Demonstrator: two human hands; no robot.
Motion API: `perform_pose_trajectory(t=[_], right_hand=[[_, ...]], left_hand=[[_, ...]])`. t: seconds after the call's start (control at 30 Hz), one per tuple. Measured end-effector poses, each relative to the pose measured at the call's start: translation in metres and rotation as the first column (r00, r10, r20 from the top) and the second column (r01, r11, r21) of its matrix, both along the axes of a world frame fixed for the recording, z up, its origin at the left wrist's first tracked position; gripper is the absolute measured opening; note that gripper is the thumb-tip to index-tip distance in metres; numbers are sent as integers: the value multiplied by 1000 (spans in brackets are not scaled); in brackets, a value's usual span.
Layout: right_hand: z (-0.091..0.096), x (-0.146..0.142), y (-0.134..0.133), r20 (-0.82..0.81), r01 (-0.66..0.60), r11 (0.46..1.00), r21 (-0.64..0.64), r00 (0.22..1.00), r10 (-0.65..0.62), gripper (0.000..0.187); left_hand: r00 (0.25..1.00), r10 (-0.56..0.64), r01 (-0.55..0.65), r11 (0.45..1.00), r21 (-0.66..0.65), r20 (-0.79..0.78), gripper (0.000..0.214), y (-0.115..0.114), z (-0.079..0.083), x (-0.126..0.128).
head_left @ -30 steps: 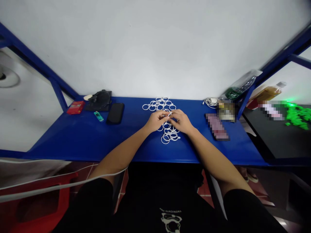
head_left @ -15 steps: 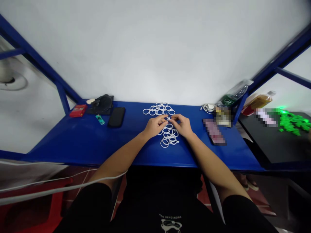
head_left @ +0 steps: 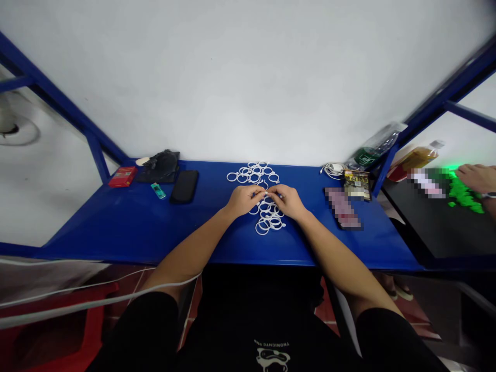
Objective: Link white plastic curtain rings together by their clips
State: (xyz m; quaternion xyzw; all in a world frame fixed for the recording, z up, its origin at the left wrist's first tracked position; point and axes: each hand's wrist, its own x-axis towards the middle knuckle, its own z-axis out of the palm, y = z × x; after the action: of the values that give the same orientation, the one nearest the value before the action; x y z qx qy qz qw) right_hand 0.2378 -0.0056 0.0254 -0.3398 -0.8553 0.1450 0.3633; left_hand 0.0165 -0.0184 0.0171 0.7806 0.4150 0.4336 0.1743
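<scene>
My left hand (head_left: 242,200) and my right hand (head_left: 289,200) meet fingertip to fingertip over the middle of the blue table (head_left: 127,227). Both pinch a small white ring (head_left: 268,195) between them. Just below the fingers lies a cluster of joined white rings (head_left: 269,219). Beyond the hands, near the wall, several loose white rings (head_left: 253,173) are spread out.
At the left sit a black phone (head_left: 185,186), a teal lighter (head_left: 158,190), a red box (head_left: 123,176) and a black pouch (head_left: 159,164). At the right are a blurred phone (head_left: 343,207), a snack packet (head_left: 357,184), a coiled white cable (head_left: 333,169) and bottles (head_left: 377,140). Another person's hand (head_left: 477,178) reaches green pieces (head_left: 463,194).
My hands have drawn slightly closer together on the ring. Another person's hand has come into view at the far right over the green pieces.
</scene>
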Motion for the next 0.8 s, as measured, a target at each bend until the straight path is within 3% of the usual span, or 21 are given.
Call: perform_pose_trajectory(t=[0.2,0.3,0.43,0.6,0.8], right_hand=[[-8,22,31,182,256,966,-30,952,-246,35],[-14,27,41,312,277,959,-59,918,-245,55],[-14,25,44,405,254,965,-61,890,-209,53],[-12,27,36,440,336,941,-38,851,-286,43],[-16,33,33,462,356,934,-23,832,-306,35]], left_hand=[[968,-90,117,988,103,-236,14,4,-5,-1],[931,-193,209,978,18,-308,18,3,-9,3],[901,-305,291,952,-89,-310,23,-2,-8,4],[932,-251,226,966,-125,-261,39,-6,-1,0],[958,-183,161,980,-113,-222,30,2,-6,-5]])
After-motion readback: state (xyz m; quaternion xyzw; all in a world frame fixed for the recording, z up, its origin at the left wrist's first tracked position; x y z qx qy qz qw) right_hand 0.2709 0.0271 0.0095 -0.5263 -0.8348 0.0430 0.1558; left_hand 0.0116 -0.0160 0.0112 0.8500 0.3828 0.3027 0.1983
